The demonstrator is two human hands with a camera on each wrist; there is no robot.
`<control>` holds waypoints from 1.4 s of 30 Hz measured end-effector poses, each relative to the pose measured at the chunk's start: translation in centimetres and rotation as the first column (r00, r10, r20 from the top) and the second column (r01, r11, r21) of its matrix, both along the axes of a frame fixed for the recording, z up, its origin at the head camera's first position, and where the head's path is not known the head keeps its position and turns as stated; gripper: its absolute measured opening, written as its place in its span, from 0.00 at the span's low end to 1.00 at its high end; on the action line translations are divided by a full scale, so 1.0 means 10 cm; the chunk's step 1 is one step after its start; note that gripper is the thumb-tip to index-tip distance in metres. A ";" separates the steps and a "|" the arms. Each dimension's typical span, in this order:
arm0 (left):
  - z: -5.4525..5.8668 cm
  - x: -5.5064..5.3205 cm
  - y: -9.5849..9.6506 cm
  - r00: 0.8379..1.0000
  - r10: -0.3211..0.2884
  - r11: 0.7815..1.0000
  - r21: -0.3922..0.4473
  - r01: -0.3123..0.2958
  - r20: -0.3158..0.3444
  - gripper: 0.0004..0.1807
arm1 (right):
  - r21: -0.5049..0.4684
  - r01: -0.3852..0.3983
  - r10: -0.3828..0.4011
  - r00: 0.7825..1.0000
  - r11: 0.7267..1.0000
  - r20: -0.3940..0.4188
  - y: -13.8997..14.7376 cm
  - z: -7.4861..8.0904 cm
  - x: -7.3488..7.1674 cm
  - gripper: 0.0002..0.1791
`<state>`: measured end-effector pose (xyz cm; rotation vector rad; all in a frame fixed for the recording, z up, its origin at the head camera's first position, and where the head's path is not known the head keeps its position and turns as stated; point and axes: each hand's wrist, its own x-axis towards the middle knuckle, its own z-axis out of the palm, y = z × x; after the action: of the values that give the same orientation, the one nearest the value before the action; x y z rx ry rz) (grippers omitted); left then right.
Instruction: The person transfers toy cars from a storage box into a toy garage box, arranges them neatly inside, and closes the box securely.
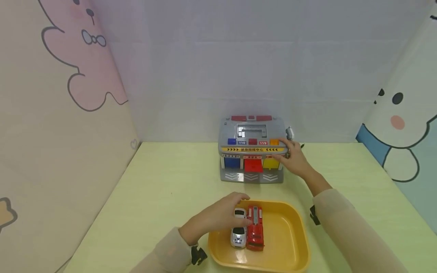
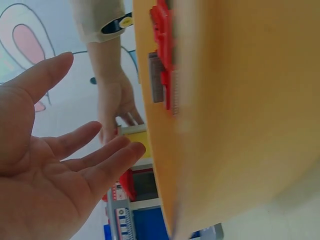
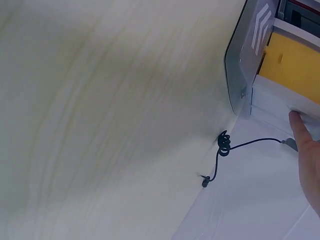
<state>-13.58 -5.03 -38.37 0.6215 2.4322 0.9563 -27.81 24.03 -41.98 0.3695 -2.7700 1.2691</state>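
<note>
Got the white car [image 1: 238,237] and red fire truck [image 1: 255,233] sitting in the yellow tray [image 1: 280,235], so probably early days. Relaxed, empty left hand [image 1: 223,216] at the tray's ten o'clock. At twelve, got the toy garage [image 1: 252,149] with red door [image 1: 253,165] open, blue door [image 1: 232,163] and yellow door [image 1: 271,163] maybe left to do. Can't tell about any grip from the right hand [image 1: 293,158], touching at three o'clock.

The left hand [image 1: 225,214] has its fingers [image 2: 112,163] loosely extended and its thumb [image 2: 47,80] spread away from them. The right arm [image 1: 345,216] stretches farther forward, angled inward, the right hand [image 1: 296,161] turned downward.
</note>
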 end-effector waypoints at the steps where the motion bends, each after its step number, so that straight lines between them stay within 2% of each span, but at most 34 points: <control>1: -0.02 0.00 0.01 1.000 -0.001 1.000 -0.014 0.001 -0.001 0.36 | -0.003 -0.007 0.007 1.000 1.000 0.005 0.01 0.01 0.00 0.38; 8: -0.14 0.03 0.07 0.998 -0.050 0.990 -0.133 0.043 -0.050 0.37 | -0.041 -0.029 0.031 0.998 0.999 0.055 0.04 0.04 -0.01 0.36; 14: -0.22 0.03 0.11 0.995 -0.073 0.984 -0.165 0.062 -0.067 0.38 | -0.096 -0.043 0.050 0.996 0.994 0.076 0.06 0.05 -0.01 0.34; 21: -0.24 0.02 0.15 0.990 -0.103 0.978 -0.189 0.083 -0.099 0.38 | -0.120 -0.063 0.071 0.995 0.991 0.067 0.05 0.08 0.00 0.32; 25: -0.25 0.02 0.17 0.990 -0.107 0.977 -0.192 0.088 -0.093 0.45 | -0.134 -0.067 0.077 0.994 0.989 0.073 0.06 0.09 0.01 0.32; 29: -0.26 0.01 0.20 0.987 -0.140 0.970 -0.213 0.121 -0.077 0.53 | -0.144 -0.072 0.084 0.993 0.987 0.081 0.06 0.09 0.00 0.32; 35: -0.25 0.04 0.25 0.986 -0.158 0.955 -0.261 0.140 -0.050 0.57 | -0.131 -0.072 0.083 0.993 0.989 0.086 0.06 0.09 0.00 0.32; 42: -0.34 0.05 0.28 0.973 -0.194 0.941 -0.304 0.149 -0.125 0.60 | -0.123 -0.056 0.069 0.992 0.991 0.107 0.07 0.10 -0.01 0.33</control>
<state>-13.07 -2.24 -41.82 0.8073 2.5343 0.4800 -27.90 24.69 -41.03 0.3910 -2.7749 1.5065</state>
